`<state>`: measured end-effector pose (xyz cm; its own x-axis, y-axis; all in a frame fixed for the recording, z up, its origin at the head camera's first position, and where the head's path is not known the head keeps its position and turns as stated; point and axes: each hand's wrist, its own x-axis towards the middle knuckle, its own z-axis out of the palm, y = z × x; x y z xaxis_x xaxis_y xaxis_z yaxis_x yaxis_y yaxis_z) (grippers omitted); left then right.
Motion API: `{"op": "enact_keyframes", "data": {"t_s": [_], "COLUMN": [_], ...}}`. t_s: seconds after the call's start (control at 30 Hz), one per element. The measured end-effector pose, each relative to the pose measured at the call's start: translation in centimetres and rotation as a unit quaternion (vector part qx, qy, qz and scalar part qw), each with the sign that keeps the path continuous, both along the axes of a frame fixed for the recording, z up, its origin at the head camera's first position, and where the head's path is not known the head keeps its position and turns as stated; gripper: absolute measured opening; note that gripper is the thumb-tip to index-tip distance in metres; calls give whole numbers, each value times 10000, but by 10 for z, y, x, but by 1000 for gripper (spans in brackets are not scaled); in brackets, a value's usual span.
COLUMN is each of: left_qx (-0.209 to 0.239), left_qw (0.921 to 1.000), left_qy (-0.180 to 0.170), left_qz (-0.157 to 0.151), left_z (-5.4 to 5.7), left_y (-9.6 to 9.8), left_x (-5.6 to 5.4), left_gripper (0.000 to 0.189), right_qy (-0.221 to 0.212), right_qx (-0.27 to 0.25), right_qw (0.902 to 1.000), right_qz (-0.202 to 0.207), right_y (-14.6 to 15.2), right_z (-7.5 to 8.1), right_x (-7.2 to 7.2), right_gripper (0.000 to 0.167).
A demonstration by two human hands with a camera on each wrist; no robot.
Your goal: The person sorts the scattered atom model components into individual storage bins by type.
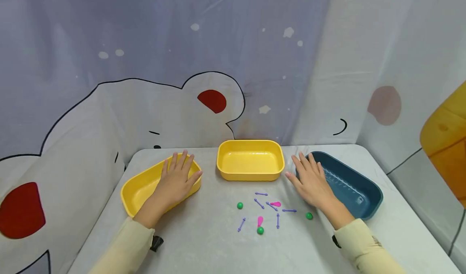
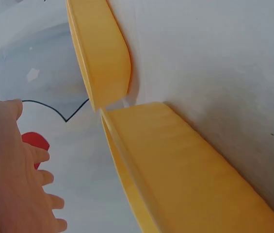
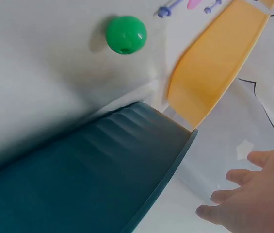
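My left hand [image 1: 174, 185] spreads its fingers above the left yellow tray [image 1: 136, 191], palm down and holding nothing. Over the near-left rim of the dark blue tray [image 1: 349, 189] is my right hand [image 1: 313, 183], fingers straight and also holding nothing. In the left wrist view the left hand [image 2: 15, 179] hovers beside the tray's rim. Between the hands lie several purple double-knobbed sticks [image 1: 278, 220], two pink teardrop pieces [image 1: 276, 204] and three green balls [image 1: 240, 205]. One green ball [image 3: 126, 35] sits close to the blue tray in the right wrist view.
A second yellow tray [image 1: 251, 177] stands at the back middle of the white table [image 1: 218, 241]. A printed cloth [image 1: 262, 64] hangs behind the table and along its sides. Dark bands [image 1: 156, 243] show at both sleeves.
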<state>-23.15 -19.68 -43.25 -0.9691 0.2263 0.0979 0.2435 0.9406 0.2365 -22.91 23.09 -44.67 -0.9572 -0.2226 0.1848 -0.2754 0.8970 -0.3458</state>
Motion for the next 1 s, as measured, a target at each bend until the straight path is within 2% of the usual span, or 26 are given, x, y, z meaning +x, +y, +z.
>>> {"op": "enact_keyframes", "data": {"t_s": [0.2,0.5,1.0], "left_qx": [138,59,333], "left_qw": [9999,9999,9987], "left_qy": [9,23,70], "left_qz": [-28,128,384], "left_z": [0,-3,-4], "left_y": [-9,-25,-60], "left_x": [15,34,56], "left_gripper": [80,79,80], "right_qy": [211,356,599], "right_qx": [-95,-257,-326], "right_qw": [9997,9990,9977], "right_qz": [10,29,4], "right_y": [3,10,16], "right_z": [-1,-6,-26], "right_x": [14,32,59], "right_gripper": [75,72,61]}}
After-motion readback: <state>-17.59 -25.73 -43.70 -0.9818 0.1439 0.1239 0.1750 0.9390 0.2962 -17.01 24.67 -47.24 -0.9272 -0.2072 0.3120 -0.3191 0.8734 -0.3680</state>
